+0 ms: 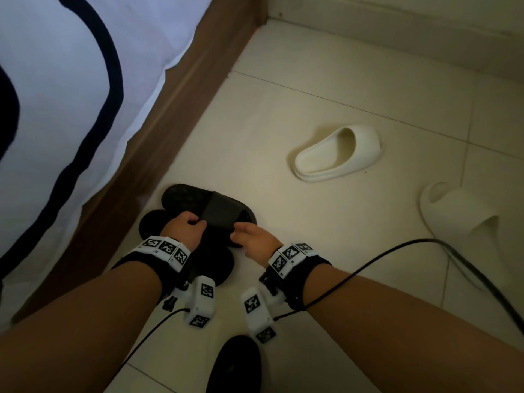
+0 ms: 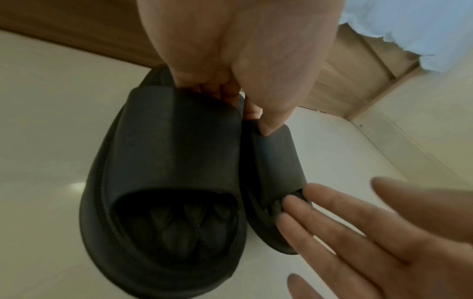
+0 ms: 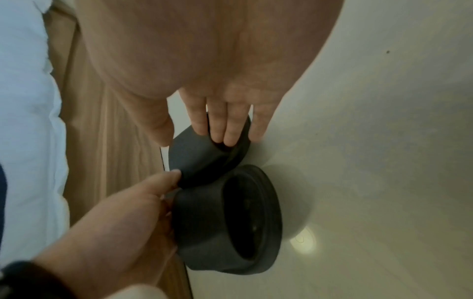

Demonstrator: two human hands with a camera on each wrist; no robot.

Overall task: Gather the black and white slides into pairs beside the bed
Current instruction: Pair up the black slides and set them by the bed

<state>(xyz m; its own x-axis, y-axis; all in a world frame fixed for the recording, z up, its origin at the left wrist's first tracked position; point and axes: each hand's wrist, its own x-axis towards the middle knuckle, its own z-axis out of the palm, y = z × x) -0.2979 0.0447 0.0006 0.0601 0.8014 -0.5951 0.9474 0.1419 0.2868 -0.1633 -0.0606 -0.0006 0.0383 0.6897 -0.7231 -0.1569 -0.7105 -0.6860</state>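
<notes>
Two black slides lie side by side on the floor against the bed frame: a far black slide and a near black slide. My left hand grips their straps, thumb on the far one, fingers curled under the near one. My right hand is flat, its straight fingers touching the far slide's toe end. One white slide lies apart on the tiles to the right, the other white slide further right.
The wooden bed frame runs diagonally on the left, with white bedding hanging over it. A wall base closes the far side. A black cable loops across the tiles from my right wrist. A dark shoe shows at the bottom edge.
</notes>
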